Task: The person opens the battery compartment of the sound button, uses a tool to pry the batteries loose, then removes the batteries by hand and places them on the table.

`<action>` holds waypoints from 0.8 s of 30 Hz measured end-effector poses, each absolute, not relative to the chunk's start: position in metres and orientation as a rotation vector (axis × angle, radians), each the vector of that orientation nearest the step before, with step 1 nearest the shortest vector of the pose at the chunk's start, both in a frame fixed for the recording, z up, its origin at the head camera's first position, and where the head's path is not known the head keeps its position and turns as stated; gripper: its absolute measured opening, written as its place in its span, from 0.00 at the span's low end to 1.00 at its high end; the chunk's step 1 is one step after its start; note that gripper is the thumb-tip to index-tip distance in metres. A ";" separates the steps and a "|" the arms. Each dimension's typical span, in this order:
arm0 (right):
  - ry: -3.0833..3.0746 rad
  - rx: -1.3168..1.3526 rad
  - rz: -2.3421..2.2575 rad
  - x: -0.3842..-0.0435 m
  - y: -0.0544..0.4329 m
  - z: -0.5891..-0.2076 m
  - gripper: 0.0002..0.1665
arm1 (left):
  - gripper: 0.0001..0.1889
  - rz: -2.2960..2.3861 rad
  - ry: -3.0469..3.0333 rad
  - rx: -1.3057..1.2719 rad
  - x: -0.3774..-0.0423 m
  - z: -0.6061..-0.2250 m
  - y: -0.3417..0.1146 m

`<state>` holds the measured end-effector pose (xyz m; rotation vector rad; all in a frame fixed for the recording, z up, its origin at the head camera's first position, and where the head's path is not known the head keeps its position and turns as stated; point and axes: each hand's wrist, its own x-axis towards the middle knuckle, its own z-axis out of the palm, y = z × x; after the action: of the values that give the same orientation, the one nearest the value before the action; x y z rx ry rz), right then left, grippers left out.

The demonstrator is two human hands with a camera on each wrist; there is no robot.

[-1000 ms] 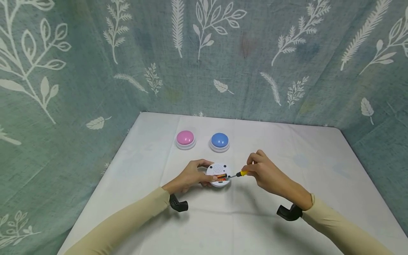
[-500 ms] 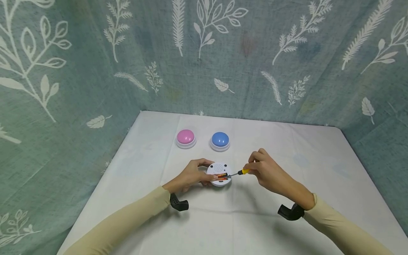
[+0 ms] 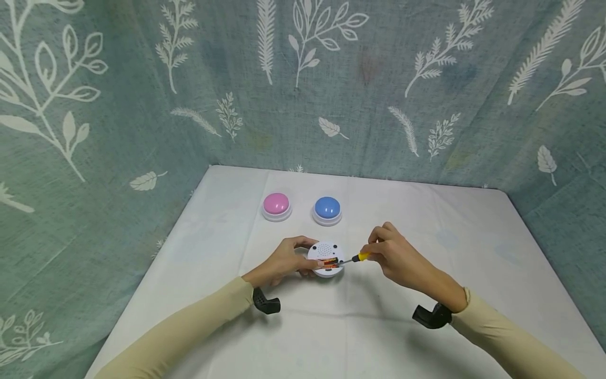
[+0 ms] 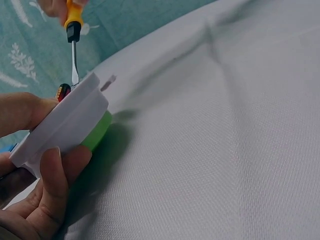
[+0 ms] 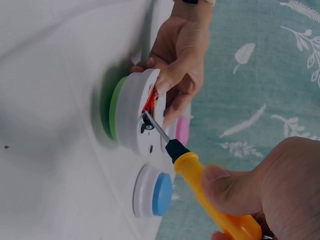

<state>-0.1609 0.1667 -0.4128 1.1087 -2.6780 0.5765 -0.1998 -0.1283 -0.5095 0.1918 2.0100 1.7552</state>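
Observation:
My left hand (image 3: 291, 258) grips a round white push-button buzzer (image 3: 324, 248) by its left side, its underside turned up. Its green dome (image 4: 98, 131) faces down toward the table. Red-and-black batteries (image 5: 150, 101) lie in the open battery compartment, and the left thumb presses on them. My right hand (image 3: 397, 255) holds a flat-blade screwdriver (image 5: 200, 190) by its yellow handle. The screwdriver's tip is at the end of the batteries, inside the compartment. In the left wrist view the blade (image 4: 74, 62) comes down from above onto the buzzer's edge.
Behind the hands stand a pink-domed buzzer (image 3: 276, 204) and a blue-domed buzzer (image 3: 326, 208), both upright. A white cloth covers the table (image 3: 379, 337). A green leaf-patterned curtain (image 3: 303, 116) hangs at the back and sides.
The screwdriver's tip has shifted slightly at the battery ends, with the right hand moving a little. The left hand keeps its grip on the buzzer.

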 end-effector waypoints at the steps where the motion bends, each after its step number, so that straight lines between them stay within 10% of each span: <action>1: -2.679 1.113 0.571 -0.161 0.166 -0.413 0.13 | 0.32 1.755 2.010 0.194 -0.200 -0.510 -0.128; 24: -2.740 1.145 0.439 -0.162 0.158 -0.403 0.11 | 0.34 1.747 2.032 0.211 -0.199 -0.509 -0.128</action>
<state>-0.1619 0.1581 -0.4033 1.1446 -2.7398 0.4389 -0.1986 -0.1276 -0.5092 0.2110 2.0315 1.7469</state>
